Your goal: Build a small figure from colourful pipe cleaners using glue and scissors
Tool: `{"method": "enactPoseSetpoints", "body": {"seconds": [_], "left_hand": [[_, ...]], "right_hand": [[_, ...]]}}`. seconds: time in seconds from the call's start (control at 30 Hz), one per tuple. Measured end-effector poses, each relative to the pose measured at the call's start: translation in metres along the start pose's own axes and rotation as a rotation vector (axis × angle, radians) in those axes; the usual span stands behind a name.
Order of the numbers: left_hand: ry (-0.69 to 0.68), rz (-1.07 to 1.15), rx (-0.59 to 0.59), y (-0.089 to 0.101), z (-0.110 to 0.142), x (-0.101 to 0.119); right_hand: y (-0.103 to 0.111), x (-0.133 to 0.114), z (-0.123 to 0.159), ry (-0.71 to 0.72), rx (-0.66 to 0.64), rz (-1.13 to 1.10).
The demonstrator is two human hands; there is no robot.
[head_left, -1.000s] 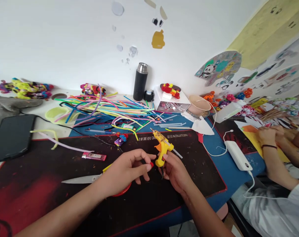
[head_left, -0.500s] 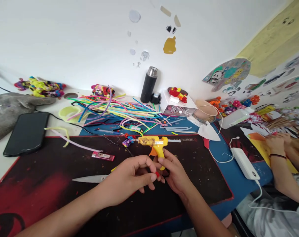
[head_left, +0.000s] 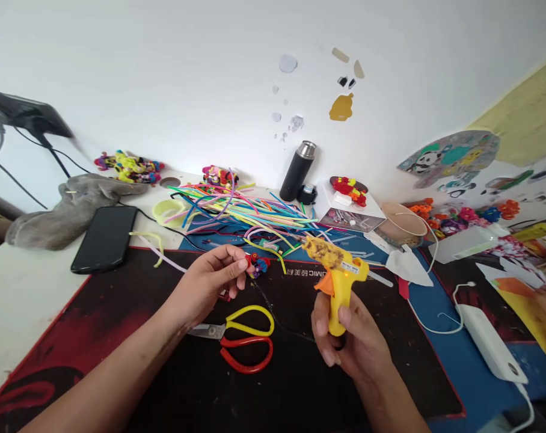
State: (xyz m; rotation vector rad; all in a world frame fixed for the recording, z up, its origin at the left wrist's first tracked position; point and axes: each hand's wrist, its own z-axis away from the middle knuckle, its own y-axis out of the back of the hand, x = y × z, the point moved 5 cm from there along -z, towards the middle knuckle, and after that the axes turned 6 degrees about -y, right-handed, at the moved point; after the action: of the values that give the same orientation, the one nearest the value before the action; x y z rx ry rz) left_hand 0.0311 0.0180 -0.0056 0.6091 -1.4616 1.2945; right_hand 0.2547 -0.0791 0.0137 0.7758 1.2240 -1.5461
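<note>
Now, glue gun point(head_left: 343, 282): held by its handle in the right fingers point(head_left: 322, 325), no longer alongside the left fingers point(head_left: 231, 270); the hands seem busy separately.
Gun's look: yellow, barrel stained brown, trigger orange, translucent stick protruding behind.
Left fingers: thumb and forefinger drawn together beside the small figure point(head_left: 258, 266); cannot tell what they pinch.
Scissors point(head_left: 215, 331): nearer the wearer than the left fingers.

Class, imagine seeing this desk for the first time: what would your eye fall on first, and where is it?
Most likely the yellow glue gun, held up in the right hand above the dark mat. Beyond it, to the left, sprawls a tangle of bright pipe cleaners. Scissors with one yellow and one red handle loop also stand out, lying on the mat left of the right hand.
</note>
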Motion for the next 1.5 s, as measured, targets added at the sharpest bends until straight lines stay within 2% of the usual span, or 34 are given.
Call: {"method": "enactPoseSetpoints", "body": {"seconds": [0.07, 0.2, 0.33, 0.43, 0.6, 0.87, 1.07, 1.17, 1.3, 1.5], "left_hand": [[-0.01, 0.006, 0.003, 0.001, 0.0, -0.001], [-0.015, -0.009, 0.009, 0.002, 0.001, -0.001], [-0.032, 0.014, 0.03, 0.003, 0.001, 0.0], [-0.028, 0.038, 0.041, 0.005, 0.0, -0.002], [-0.01, 0.052, 0.052, 0.008, -0.001, -0.005], [-0.014, 0.041, 0.068, 0.006, 0.0, -0.004], [-0.028, 0.024, 0.075, 0.008, -0.001, -0.005], [-0.037, 0.015, 0.079, 0.009, -0.001, -0.005], [-0.078, 0.007, 0.081, 0.011, 0.0, -0.001], [-0.154, -0.041, 0.089, 0.02, -0.004, 0.005]], "right_hand": [[-0.004, 0.008, -0.001, -0.016, -0.063, -0.013], [-0.02, 0.019, -0.012, -0.063, -0.081, 0.007], [-0.034, 0.011, -0.017, -0.01, -0.142, 0.001], [-0.035, 0.007, -0.016, -0.007, -0.173, -0.026], [-0.032, 0.012, -0.018, -0.062, -0.124, -0.069], [-0.022, 0.024, -0.013, -0.13, -0.047, 0.098], [-0.022, 0.023, -0.014, -0.121, -0.052, 0.162], [-0.023, 0.021, -0.016, -0.088, -0.01, 0.2], [-0.025, 0.014, -0.017, -0.05, 0.037, 0.249], [-0.026, 0.007, -0.027, -0.017, 0.021, 0.278]]}}
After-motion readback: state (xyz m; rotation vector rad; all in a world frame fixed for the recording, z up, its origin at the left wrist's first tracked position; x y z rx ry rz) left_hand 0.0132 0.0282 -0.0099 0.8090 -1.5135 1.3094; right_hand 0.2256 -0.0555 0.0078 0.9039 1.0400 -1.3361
